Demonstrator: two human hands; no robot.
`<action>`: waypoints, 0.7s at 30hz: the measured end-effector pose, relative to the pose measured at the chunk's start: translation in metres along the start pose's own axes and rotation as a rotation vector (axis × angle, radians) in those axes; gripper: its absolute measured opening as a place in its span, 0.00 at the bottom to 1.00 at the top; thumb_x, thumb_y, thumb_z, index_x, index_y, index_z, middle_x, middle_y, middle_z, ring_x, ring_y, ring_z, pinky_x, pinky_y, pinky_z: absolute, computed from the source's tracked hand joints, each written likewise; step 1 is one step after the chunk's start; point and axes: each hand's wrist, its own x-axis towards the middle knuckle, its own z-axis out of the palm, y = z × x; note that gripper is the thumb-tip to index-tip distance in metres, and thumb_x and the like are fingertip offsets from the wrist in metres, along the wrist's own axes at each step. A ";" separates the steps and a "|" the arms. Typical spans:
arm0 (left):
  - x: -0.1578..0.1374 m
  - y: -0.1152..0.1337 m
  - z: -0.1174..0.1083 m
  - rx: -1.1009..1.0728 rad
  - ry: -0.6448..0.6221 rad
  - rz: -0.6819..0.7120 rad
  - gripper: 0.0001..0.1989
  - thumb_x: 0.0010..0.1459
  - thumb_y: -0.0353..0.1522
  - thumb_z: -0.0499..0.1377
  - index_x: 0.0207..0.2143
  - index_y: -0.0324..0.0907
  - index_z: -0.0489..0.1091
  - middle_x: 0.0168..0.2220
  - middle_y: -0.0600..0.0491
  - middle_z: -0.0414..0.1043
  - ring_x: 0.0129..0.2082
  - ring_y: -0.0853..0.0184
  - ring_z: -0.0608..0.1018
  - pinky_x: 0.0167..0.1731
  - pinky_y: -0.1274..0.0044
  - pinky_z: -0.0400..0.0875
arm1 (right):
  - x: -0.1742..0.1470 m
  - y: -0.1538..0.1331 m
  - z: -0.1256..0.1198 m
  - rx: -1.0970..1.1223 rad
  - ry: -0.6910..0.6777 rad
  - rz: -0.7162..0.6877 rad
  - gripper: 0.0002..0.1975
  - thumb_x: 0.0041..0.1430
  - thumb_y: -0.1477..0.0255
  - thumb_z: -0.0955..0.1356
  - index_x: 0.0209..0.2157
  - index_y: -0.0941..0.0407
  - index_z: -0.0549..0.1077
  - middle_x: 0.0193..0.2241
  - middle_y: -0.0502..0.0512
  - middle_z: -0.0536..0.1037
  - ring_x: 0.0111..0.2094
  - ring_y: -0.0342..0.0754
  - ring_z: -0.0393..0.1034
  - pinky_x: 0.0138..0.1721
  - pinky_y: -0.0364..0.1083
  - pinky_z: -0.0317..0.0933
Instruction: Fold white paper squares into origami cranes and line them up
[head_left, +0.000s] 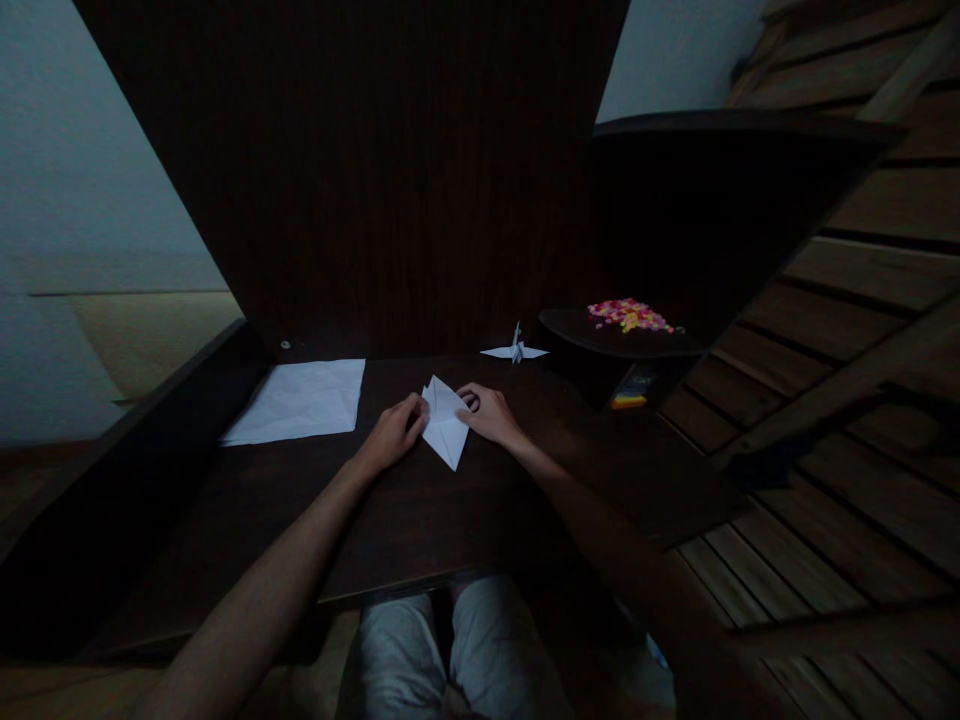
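Observation:
A folded sheet of white paper (447, 425), shaped like a diamond with crease lines, is between my two hands over the dark desk. My left hand (397, 428) pinches its left corner with thumb and fingers. At its right corner, my right hand (489, 412) has the fingers curled and the thumb on the paper. Behind it, near the back panel, stands a finished white paper crane (516, 351) with its wings spread.
A stack of white paper sheets (307, 400) lies at the left of the desk (420, 530). On a small rounded shelf (577, 333) at the right is a pile of small pink and yellow pieces (630, 314). Wooden slats (862, 420) stand along the right side.

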 end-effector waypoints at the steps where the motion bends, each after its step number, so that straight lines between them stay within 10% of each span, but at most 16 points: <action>1: 0.000 -0.001 0.000 0.018 -0.022 0.039 0.09 0.62 0.33 0.51 0.43 0.42 0.67 0.39 0.49 0.72 0.39 0.62 0.75 0.43 0.70 0.68 | -0.001 0.001 0.001 -0.043 -0.015 0.005 0.13 0.46 0.77 0.69 0.37 0.57 0.75 0.30 0.52 0.78 0.29 0.45 0.70 0.32 0.43 0.63; 10: 0.001 -0.007 0.007 0.148 -0.108 0.069 0.15 0.60 0.36 0.53 0.45 0.45 0.75 0.40 0.47 0.71 0.45 0.56 0.72 0.54 0.61 0.62 | -0.003 0.003 0.012 -0.302 0.037 -0.004 0.04 0.52 0.73 0.69 0.31 0.55 0.76 0.32 0.57 0.79 0.33 0.50 0.71 0.33 0.44 0.60; 21: 0.000 -0.008 0.009 0.138 -0.082 0.053 0.15 0.59 0.38 0.55 0.45 0.44 0.74 0.41 0.48 0.68 0.45 0.57 0.71 0.56 0.60 0.58 | 0.001 -0.001 0.009 0.075 0.069 0.019 0.21 0.65 0.65 0.58 0.21 0.56 0.71 0.22 0.50 0.74 0.26 0.43 0.68 0.32 0.42 0.59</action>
